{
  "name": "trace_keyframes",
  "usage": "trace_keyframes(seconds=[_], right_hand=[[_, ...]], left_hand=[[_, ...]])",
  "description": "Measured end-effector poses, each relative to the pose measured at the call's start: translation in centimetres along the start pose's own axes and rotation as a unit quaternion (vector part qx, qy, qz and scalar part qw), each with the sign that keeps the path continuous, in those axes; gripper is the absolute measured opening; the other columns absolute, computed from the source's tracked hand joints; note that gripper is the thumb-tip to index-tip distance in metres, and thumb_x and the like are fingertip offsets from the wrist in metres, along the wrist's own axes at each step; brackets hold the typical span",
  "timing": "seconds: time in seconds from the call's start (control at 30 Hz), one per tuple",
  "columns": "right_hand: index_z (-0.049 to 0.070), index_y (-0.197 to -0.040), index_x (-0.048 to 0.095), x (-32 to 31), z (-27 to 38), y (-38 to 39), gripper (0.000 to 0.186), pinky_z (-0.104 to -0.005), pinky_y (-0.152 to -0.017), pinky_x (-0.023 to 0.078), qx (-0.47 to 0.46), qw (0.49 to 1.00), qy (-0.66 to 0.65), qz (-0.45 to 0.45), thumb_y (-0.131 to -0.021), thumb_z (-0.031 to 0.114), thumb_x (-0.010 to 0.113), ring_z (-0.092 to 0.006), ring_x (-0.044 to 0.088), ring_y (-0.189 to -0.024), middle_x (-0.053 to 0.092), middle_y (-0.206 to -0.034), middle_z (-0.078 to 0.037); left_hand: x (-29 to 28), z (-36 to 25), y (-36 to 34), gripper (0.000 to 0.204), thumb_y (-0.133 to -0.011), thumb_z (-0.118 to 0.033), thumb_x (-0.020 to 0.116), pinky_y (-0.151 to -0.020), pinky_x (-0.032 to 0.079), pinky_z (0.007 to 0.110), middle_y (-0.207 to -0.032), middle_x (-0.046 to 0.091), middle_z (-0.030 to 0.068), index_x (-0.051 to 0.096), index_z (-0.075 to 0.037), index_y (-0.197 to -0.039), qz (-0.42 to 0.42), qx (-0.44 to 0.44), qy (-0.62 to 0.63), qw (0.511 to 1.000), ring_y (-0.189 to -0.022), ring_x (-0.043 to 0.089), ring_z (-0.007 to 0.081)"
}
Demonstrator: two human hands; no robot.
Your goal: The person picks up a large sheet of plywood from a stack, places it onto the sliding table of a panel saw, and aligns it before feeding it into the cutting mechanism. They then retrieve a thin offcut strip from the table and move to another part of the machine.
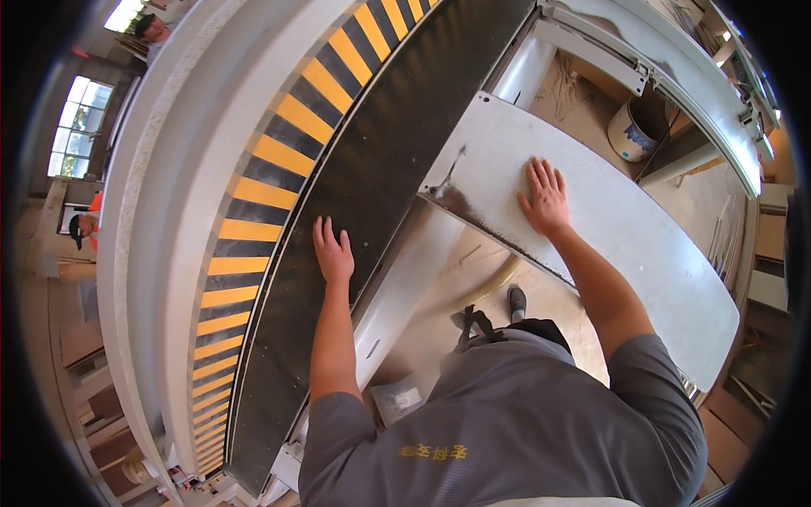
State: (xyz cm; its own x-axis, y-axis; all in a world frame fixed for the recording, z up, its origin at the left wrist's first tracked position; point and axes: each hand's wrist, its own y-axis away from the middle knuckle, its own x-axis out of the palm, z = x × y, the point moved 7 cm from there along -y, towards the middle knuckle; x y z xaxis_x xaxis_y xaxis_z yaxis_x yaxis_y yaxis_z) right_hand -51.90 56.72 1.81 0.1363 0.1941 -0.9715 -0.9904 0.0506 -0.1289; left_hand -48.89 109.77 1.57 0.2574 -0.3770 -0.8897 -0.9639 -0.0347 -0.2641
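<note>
My left hand [334, 251] rests with its fingers stretched out on a long dark machine bed [291, 346]. Nothing is in it. Over on the right, my right hand [547, 196] lies palm down and fingers spread on a pale grey metal side table [625, 241], also holding nothing. This table joins the bed at its far left corner, where the surface shows dark scuffs. Just left of my left hand, a yellow and black striped guard strip [258, 194] runs along the bed.
A long grey beam [156, 228] curves along the left. Beyond the side table, a metal frame [591, 55] surrounds a white bucket [634, 131] on the floor. Two other people, one in an orange top [95, 207], are at the far left. Boards [773, 228] are stacked at right.
</note>
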Motion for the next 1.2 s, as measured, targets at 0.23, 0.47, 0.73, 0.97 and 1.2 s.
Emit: trace_keyframes(seconds=[0.23,0.47,0.73,0.97,1.2], right_hand=[[0.006,-0.163,0.034,0.4,0.3,-0.3,0.075,-0.0486,-0.132,0.015,0.000,1.000,0.009,-0.001,-0.099,0.037,0.060,-0.0300,0.023,-0.160,0.031,-0.171,-0.011],[0.003,-0.162,0.033,1.7,-1.4,-0.1,0.077,-0.0485,-0.132,0.013,0.028,0.999,-0.003,0.037,-0.099,0.037,0.061,-0.0318,0.021,-0.161,0.030,-0.172,-0.014],[0.003,-0.166,0.020,0.8,-1.5,1.0,0.085,-0.0539,-0.131,0.009,-0.027,0.995,-0.071,-0.067,-0.101,0.041,0.059,-0.0361,0.014,-0.162,0.018,-0.174,-0.020],[0.000,-0.159,0.039,-4.5,-2.6,6.5,0.085,-0.0534,-0.129,0.019,-0.262,0.881,-0.313,-0.238,-0.078,-0.004,0.064,-0.0430,0.026,-0.157,0.033,-0.168,-0.023],[-0.002,-0.163,0.028,-26.3,9.3,18.0,0.067,-0.0544,-0.127,0.020,-0.451,0.700,-0.454,-0.318,-0.106,0.023,0.054,-0.0454,0.026,-0.156,0.025,-0.169,-0.028]], left_hand=[[2.2,2.4,-8.5,0.065,-0.104,-0.034,0.058,-0.128,0.023,0.055,-0.166,0.034,0.0258,0.041,0.002,-0.156,-0.069,-0.006,-0.173,0.983,-0.155,0.030,0.0429],[3.2,-3.2,-1.8,0.042,-0.099,-0.034,0.069,-0.105,0.046,0.051,-0.130,0.067,0.0140,0.066,-0.008,-0.132,-0.111,0.000,-0.117,0.987,-0.118,0.061,0.0389],[-1.0,-12.1,24.4,0.022,-0.102,-0.020,0.066,-0.087,0.057,0.045,-0.114,0.074,0.0172,0.070,-0.005,-0.117,0.051,-0.086,0.044,0.994,-0.101,0.072,0.0386],[-15.3,-24.9,37.9,0.025,-0.094,-0.021,0.075,-0.079,0.060,0.046,-0.106,0.077,0.0128,0.072,-0.007,-0.114,-0.019,-0.097,-0.020,0.995,-0.089,0.073,0.0360],[-55.4,-38.7,52.9,0.020,-0.092,-0.029,0.081,-0.065,0.058,0.031,-0.106,0.080,0.0013,0.078,-0.015,-0.105,-0.366,-0.103,-0.394,0.837,-0.078,0.075,0.0144]])
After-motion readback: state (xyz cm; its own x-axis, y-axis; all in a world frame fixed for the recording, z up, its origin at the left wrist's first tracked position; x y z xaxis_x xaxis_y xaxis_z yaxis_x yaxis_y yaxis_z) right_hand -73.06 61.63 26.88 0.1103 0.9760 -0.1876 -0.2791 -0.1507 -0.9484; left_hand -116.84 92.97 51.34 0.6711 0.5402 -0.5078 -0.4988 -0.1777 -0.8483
